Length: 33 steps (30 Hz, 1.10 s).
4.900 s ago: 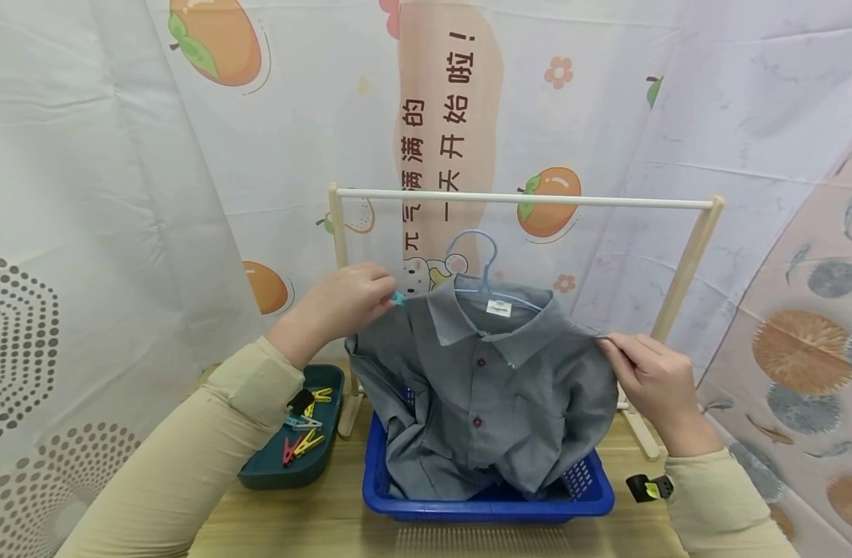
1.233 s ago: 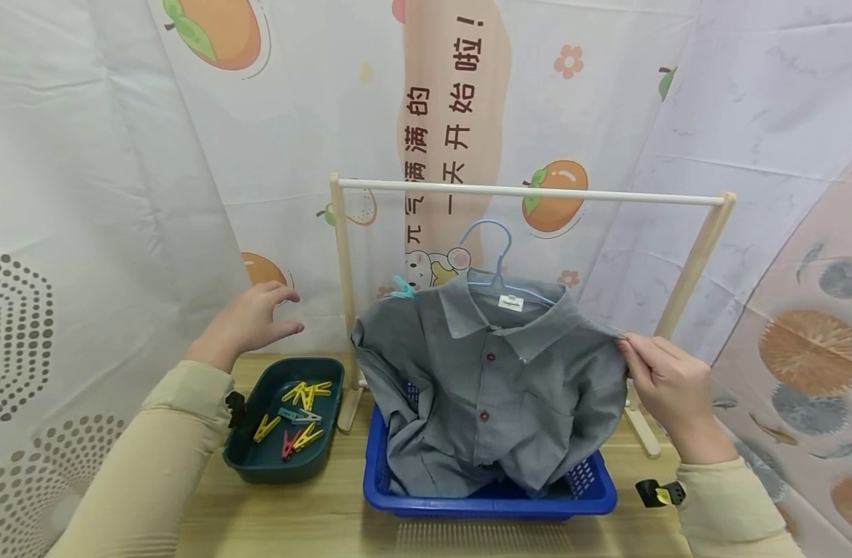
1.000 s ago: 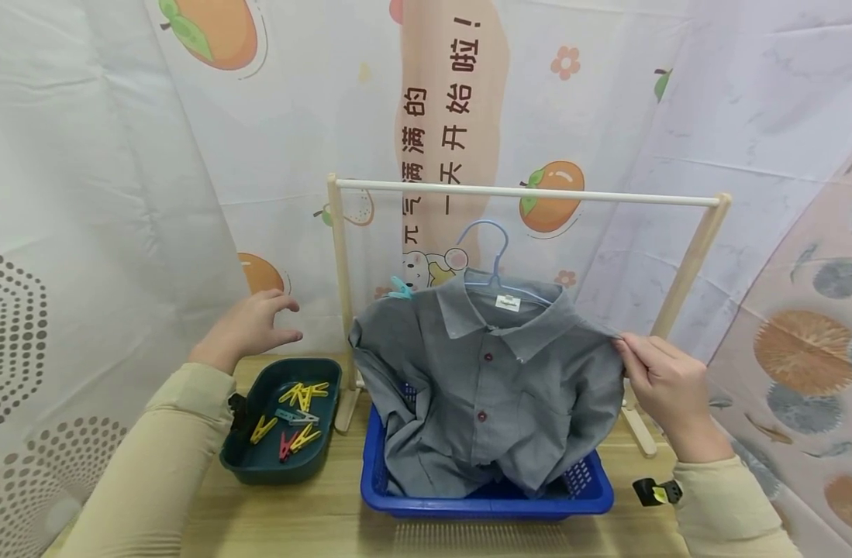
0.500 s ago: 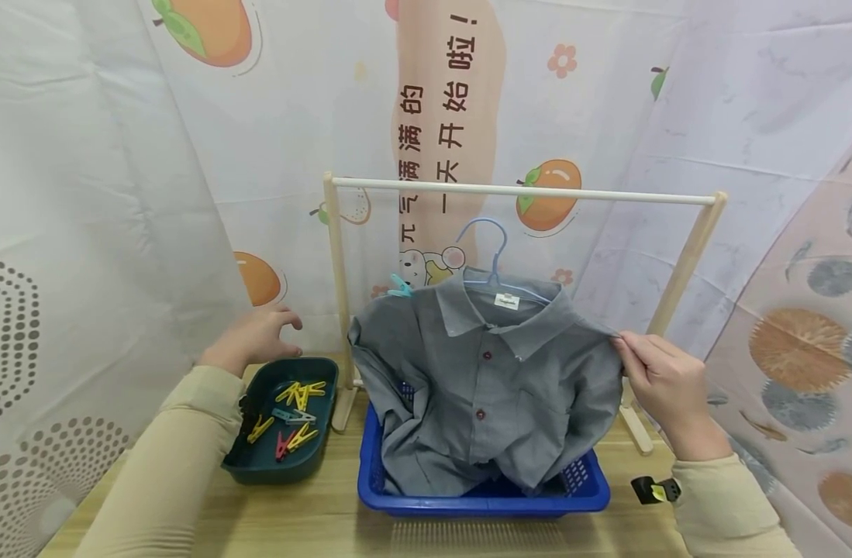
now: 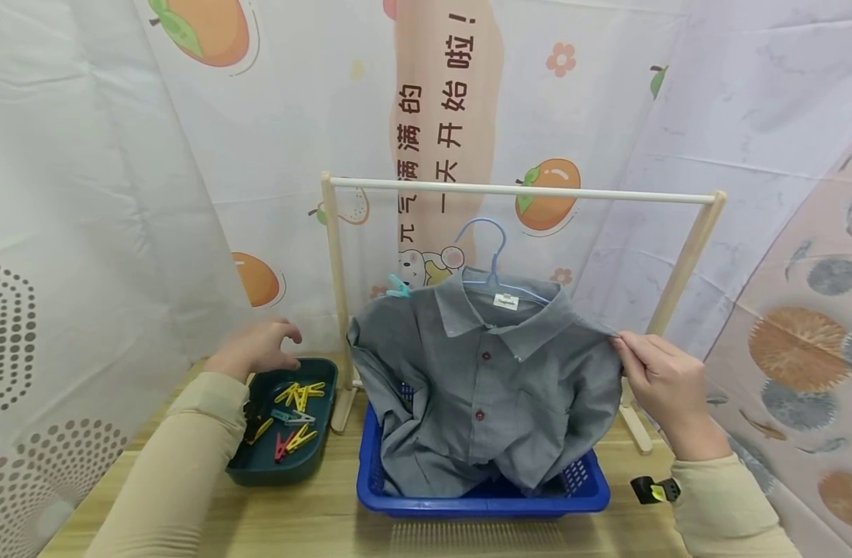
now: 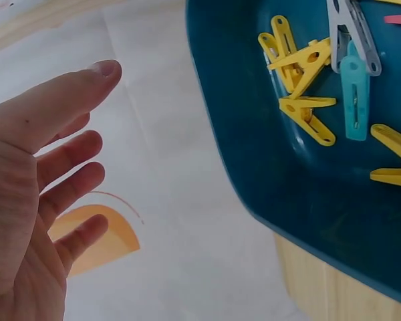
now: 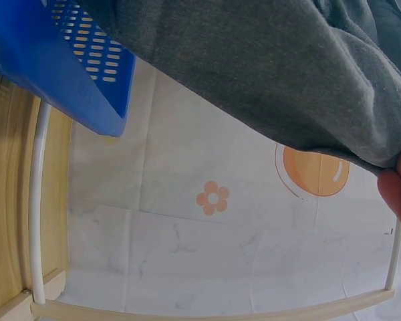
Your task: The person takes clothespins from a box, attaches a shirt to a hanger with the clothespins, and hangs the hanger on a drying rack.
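Observation:
A grey button-up shirt (image 5: 460, 387) hangs on a blue hanger (image 5: 494, 260), its lower part inside a blue basket (image 5: 484, 508). My right hand (image 5: 666, 384) pinches the shirt's right-side shoulder and holds it out. A turquoise clothespin (image 5: 399, 287) sits clipped on the opposite shoulder. My left hand (image 5: 258, 346), fingers spread and holding nothing, hovers over the back left part of a dark green tray (image 5: 286, 473). In that tray lie several yellow clothespins (image 6: 307, 120), a turquoise clothespin (image 6: 355, 93), a grey clothespin (image 6: 351, 33) and a red clothespin (image 5: 282, 446).
Behind the basket stands a wooden rack with a white rod (image 5: 523, 189) above the hanger's hook. Its left foot (image 5: 343, 411) is between tray and basket, its right foot (image 5: 636, 430) behind the right forearm. Printed curtains (image 5: 314, 93) enclose the wooden table (image 5: 300, 515).
My left hand has let go of the turquoise clothespin, which stays on the shirt's shoulder, and has moved left and down to the tray. My right hand keeps its pinch on the shirt.

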Available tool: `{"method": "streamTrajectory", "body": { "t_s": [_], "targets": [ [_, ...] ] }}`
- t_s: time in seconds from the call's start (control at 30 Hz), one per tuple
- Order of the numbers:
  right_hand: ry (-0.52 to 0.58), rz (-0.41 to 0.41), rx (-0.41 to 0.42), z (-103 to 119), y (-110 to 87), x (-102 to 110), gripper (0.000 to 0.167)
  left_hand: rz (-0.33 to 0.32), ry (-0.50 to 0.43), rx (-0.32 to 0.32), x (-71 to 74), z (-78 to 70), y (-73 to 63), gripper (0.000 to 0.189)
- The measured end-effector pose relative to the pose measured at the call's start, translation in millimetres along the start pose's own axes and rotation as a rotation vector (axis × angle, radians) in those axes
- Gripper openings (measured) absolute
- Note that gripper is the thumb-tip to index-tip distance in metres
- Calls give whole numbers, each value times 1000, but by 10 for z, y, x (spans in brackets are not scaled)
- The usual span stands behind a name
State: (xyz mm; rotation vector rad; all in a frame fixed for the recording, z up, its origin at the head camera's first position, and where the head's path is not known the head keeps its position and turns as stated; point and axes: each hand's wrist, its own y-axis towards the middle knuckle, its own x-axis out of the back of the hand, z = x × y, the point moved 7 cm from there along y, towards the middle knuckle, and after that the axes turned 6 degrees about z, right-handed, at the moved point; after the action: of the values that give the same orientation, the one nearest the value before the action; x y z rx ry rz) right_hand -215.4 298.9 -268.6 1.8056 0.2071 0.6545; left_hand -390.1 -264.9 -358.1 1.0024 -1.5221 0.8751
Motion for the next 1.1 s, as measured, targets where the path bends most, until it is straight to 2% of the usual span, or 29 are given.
{"method": "streamTrajectory", "body": {
  "t_s": [0.17,0.37,0.67,0.97,1.1],
  "targets": [
    [-3,-3,-4,4,-1,-3,43,45,-27,6,-118,53,41,45],
    [-1,1,-12,12,2,-6,43,54,-41,-1,-237,110,60,45],
    [8,5,-13,23,23,9,44,127,-92,60,-395,181,53,47],
    [-1,9,-16,9,19,0,44,175,-98,57,-506,186,37,43],
    [-9,11,-15,5,5,-7,44,199,-108,77,-569,206,12,43]
  ]
}}
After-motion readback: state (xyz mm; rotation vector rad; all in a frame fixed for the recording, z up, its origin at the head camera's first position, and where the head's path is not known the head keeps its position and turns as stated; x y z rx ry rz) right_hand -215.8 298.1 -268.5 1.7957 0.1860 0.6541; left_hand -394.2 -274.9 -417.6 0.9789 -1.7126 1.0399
